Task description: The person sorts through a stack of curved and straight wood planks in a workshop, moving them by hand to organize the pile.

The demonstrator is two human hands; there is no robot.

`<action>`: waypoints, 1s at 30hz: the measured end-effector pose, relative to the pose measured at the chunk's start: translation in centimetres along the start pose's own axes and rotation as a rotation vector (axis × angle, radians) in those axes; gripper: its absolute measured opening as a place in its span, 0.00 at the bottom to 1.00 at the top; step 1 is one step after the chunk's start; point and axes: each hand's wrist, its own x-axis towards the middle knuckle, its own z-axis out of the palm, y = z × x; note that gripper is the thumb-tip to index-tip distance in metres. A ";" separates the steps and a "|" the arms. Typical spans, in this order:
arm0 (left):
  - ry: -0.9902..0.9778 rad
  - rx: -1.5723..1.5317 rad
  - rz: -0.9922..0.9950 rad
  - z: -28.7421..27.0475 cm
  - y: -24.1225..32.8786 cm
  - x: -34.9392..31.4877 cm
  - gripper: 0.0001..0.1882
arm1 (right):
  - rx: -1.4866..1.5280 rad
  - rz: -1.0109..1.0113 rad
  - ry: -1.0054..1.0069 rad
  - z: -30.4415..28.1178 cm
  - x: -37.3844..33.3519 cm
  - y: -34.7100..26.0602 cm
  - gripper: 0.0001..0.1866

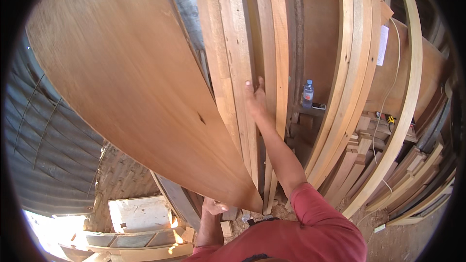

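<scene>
A large brown plywood sheet (131,82) leans at a slant across the left and middle of the head view, its lower corner close to my body. My left hand (214,206) is closed on its bottom edge, with part of the fingers hidden by the sheet. Further up, my right hand (256,101) reaches in among upright light timbers. Its thumb lies against the face of a wooden plank (238,43), while the other fingers go into the gap at the plank's right edge. Another pale timber (280,53) stands just right of that hand.
Right of my arm stand more long timbers (347,82). A water bottle (307,93) and a mobile phone (319,106) sit behind them. Stacked offcuts (354,160) and a yellow tape measure (390,119) are farther right. Corrugated metal (46,140) lines the left side.
</scene>
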 end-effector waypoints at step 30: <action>0.226 0.454 -0.139 4.2 -1.9 10.9 0.33 | 0.227 -0.337 -0.488 -5.9 -12.1 -4.2 0.32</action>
